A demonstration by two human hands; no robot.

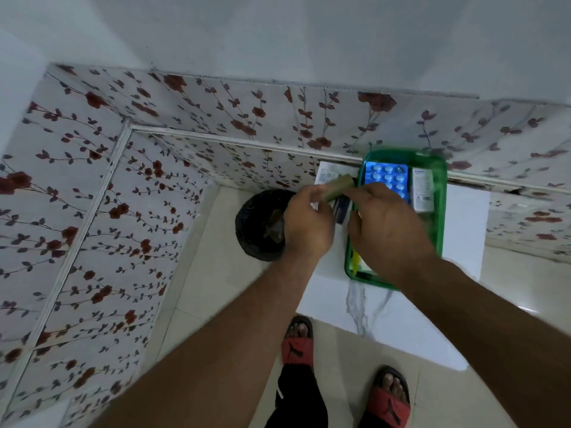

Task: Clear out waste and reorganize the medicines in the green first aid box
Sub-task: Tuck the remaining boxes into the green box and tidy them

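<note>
Both hands on an olive strip beside the green box

Left hand (307,223) and right hand (386,230) pinch the olive strip (338,188) just left of the green box (438,211).

The first aid box (440,211) is sitting on the table (463,217), hard against the far wall (278,112). A blister pack (386,177) is lying in its far end. Left of the table, the bin (256,225) is standing on the floor (216,288). Both hands are meeting over the box's left rim, the left hand (307,223) beside the right hand (386,230), sharing a small packet (338,188).
</note>
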